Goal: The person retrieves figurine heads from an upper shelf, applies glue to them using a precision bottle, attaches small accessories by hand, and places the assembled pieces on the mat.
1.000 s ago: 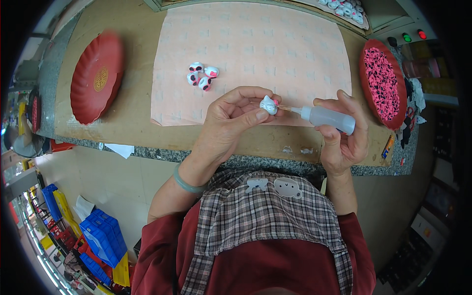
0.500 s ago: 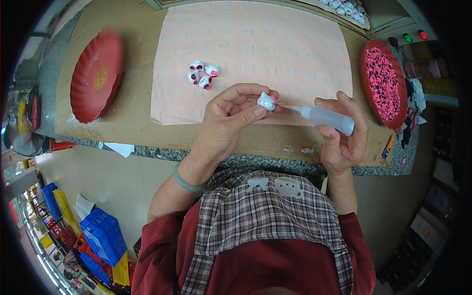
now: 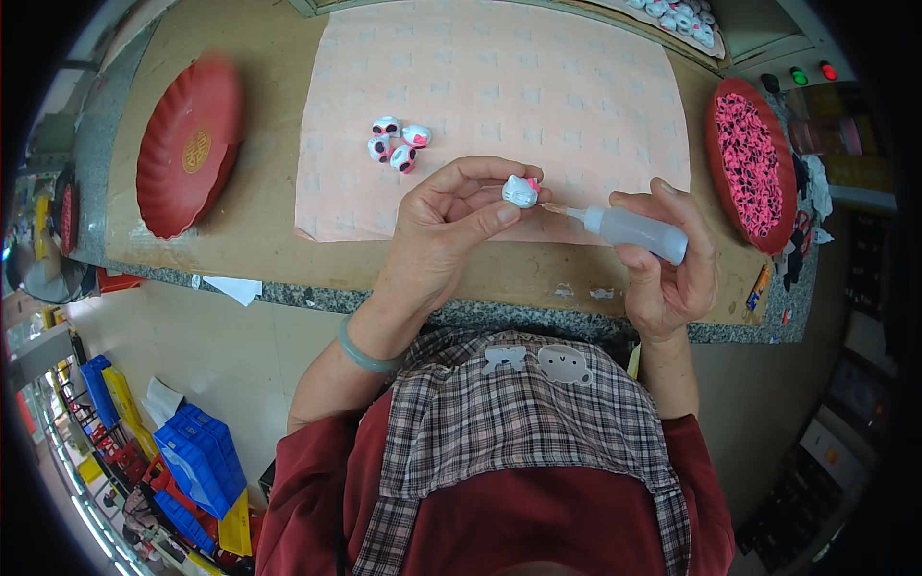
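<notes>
Between the thumb and fingers of my left hand (image 3: 448,213) is a small white cat-head figurine (image 3: 520,191) with a pink bow. My right hand (image 3: 675,252) grips a translucent squeeze bottle (image 3: 636,233), tilted so its thin brownish tip points left, close to the figurine's right side. Whether the tip touches the figurine I cannot tell. Beyond my left hand, several white figurines with pink and black parts (image 3: 403,158) lie grouped on a pale pink patterned sheet (image 3: 538,96).
A red scalloped dish (image 3: 156,182) stands at the left. At the right, another red dish (image 3: 793,187) holds many small pink and black pieces. A small orange and dark tube (image 3: 759,286) lies near the table's right front edge. More white figurines (image 3: 684,21) sit at the far right.
The figurine has turned a little in my left fingers, so its face and bow show more. The bottle has shifted very slightly left.
</notes>
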The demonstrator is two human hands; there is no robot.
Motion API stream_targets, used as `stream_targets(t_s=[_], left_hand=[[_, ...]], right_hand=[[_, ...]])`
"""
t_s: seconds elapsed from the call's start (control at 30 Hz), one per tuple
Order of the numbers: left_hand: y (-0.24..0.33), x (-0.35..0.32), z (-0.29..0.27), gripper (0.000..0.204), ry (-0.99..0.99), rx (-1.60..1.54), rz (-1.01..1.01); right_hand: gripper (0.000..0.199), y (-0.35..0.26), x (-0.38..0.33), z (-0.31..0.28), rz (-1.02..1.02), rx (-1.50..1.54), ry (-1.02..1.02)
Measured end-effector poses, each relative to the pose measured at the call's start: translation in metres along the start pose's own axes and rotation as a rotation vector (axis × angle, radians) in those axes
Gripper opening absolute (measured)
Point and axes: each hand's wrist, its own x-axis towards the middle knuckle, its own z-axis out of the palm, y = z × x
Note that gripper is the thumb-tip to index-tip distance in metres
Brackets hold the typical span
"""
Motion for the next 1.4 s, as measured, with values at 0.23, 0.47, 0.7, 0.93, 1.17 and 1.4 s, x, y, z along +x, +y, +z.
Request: stream_targets(t_s=[0.23, 0.47, 0.7, 0.93, 1.17, 1.4], left_hand=[[-0.0006, 0.0002, -0.0004, 0.028, 0.013, 0.033, -0.006], [-0.0011, 0.0003, -0.0003, 0.028, 0.018, 0.034, -0.020], [-0.0028, 0.0005, -0.0028, 0.029, 0.021, 0.043, -0.020], [-0.0018, 0.0000, -0.0045, 0.029, -0.002, -0.017, -0.040], [0.0004, -0.0012, -0.0032, 0.027, -0.008, -0.142, -0.111], [-0.0001, -0.0012, -0.0040, 0.028, -0.019, -0.169, -0.132]], right_hand=[[0.048, 0.0005, 0.0015, 0.0008, -0.001, -0.006, -0.033], [0.047, 0.0016, 0.0020, 0.0014, 0.000, 0.002, -0.036], [0.047, 0.0018, 0.0025, 0.0009, 0.008, 0.010, -0.044], [0.047, 0.0036, 0.0013, 0.0002, 0.017, 0.025, -0.026], [0.047, -0.0014, -0.0010, -0.0019, 0.171, 0.110, 0.027], [0.047, -0.0012, 0.0002, -0.0017, 0.135, 0.056, -0.015]])
